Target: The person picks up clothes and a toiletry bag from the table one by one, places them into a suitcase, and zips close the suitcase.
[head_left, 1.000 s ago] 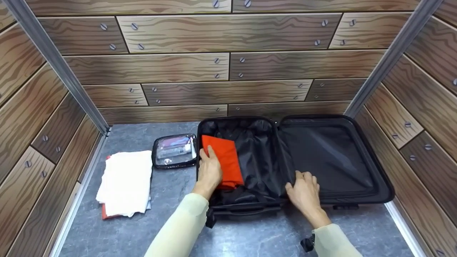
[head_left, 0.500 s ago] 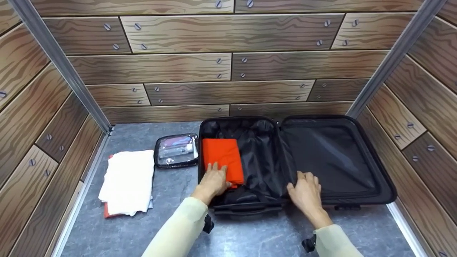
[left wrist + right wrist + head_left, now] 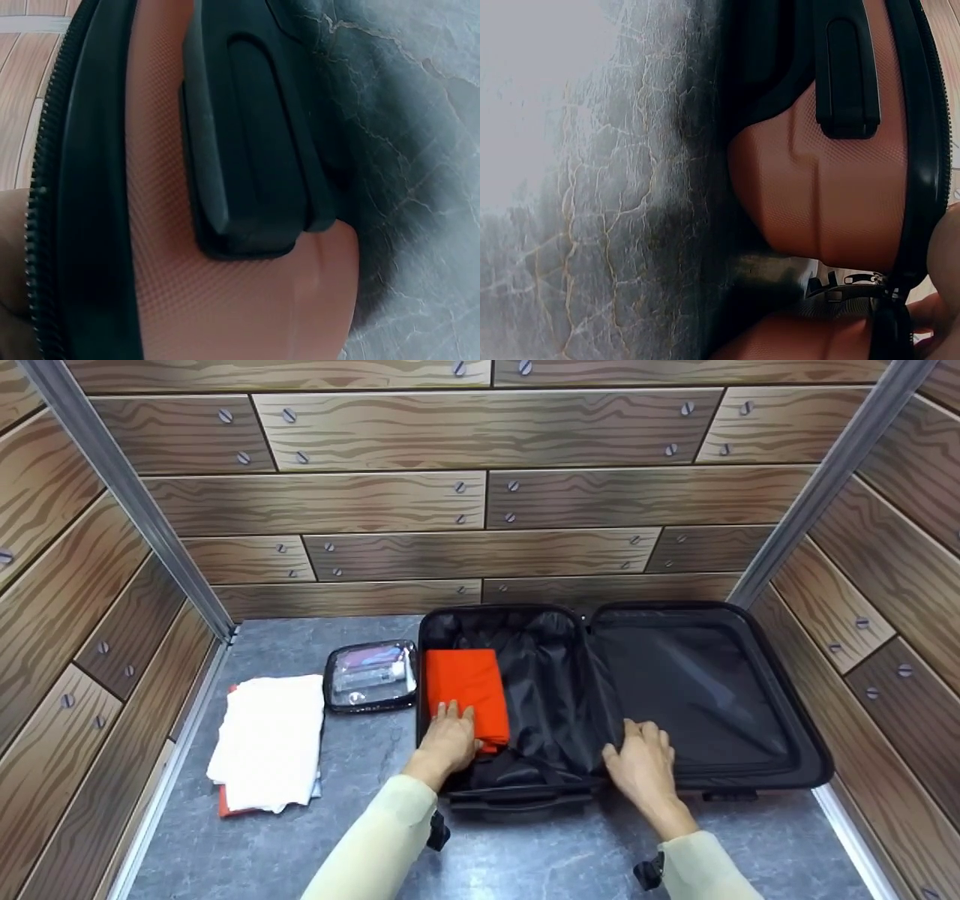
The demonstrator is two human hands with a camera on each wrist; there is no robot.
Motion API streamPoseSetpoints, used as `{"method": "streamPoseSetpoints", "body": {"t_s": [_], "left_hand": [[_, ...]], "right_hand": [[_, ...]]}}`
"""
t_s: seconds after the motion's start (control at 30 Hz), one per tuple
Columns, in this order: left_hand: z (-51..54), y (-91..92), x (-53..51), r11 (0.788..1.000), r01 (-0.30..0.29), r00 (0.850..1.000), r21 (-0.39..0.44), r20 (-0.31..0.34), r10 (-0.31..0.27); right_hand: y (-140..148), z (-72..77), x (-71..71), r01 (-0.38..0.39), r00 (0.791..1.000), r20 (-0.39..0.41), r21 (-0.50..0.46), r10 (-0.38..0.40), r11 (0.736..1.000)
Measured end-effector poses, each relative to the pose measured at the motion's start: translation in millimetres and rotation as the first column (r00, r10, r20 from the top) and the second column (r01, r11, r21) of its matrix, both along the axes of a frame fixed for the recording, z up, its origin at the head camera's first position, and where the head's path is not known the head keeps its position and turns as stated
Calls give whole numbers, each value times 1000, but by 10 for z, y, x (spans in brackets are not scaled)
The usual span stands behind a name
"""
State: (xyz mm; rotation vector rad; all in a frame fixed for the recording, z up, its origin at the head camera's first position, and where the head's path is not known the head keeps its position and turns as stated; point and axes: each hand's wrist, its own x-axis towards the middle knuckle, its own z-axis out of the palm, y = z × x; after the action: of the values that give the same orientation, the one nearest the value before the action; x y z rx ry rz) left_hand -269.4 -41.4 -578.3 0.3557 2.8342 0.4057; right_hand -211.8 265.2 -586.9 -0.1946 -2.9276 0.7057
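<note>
An open suitcase with black lining (image 3: 544, 690) lies flat in the head view, and a folded orange-red cloth (image 3: 465, 682) is in the left side of its left half. My left hand (image 3: 448, 739) rests on the near end of that cloth, fingers fairly straight. At the middle edge between the two halves, near the front, my right hand (image 3: 641, 757) touches the lining with bent fingers; whether it pinches the fabric is hard to tell. The wrist views show the suitcase's orange-brown shell (image 3: 247, 307) (image 3: 840, 195) and zipper edge, with only slivers of each hand.
A clear pouch with black trim (image 3: 371, 676) stands against the suitcase's left side. Farther left, a stack of folded white cloth (image 3: 270, 742) has red cloth showing beneath. Wood-patterned walls (image 3: 480, 502) enclose the grey surface (image 3: 360, 780) at the back and both sides.
My left hand has moved from the cloth's left side toward its near end. The cloth has straightened and lies flatter. My right hand has stayed at the middle edge.
</note>
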Motion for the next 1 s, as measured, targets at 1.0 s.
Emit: {"method": "streamPoseSetpoints", "body": {"t_s": [1.0], "left_hand": [[393,-601,49,907,-98,892,409,-368,262]], "right_hand": [[7,6,3,-15,1000,14,-17,15,1000]]}}
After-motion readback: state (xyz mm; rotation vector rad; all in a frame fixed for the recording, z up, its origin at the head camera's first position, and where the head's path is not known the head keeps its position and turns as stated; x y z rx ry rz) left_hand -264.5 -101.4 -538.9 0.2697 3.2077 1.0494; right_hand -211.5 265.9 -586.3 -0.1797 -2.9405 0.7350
